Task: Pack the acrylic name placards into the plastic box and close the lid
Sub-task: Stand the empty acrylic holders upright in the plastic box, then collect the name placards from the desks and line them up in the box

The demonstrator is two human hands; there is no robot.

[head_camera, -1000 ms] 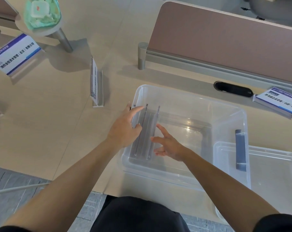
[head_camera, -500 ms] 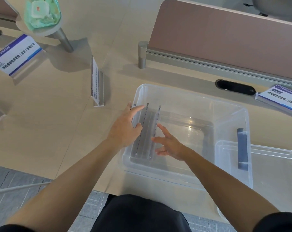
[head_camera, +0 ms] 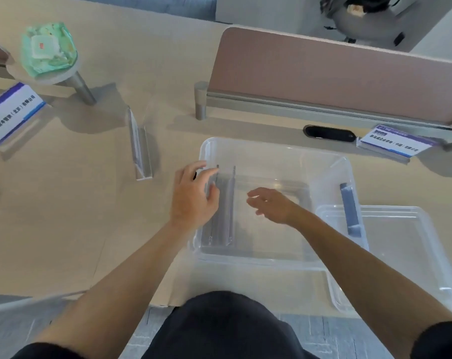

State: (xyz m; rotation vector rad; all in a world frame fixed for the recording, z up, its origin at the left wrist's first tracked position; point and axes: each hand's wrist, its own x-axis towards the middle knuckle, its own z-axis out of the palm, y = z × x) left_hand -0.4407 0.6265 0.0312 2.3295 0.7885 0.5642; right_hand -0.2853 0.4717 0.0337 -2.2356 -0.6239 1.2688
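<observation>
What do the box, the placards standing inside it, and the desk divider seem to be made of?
Box: clear, glossy plastic; the desk shows through its walls.
Placards: probably clear acrylic; transparent sheets with bright, polished edges.
Desk divider: matte pinkish panel, perhaps fabric-covered, on a metal-looking grey rail.

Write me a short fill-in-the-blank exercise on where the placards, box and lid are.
1. The placards in the box stand at its ____ end.
2. The lid lies to the ____ of the box.
3. The left hand is at the box's ____ wall.

Missing words: left; right; left
</observation>
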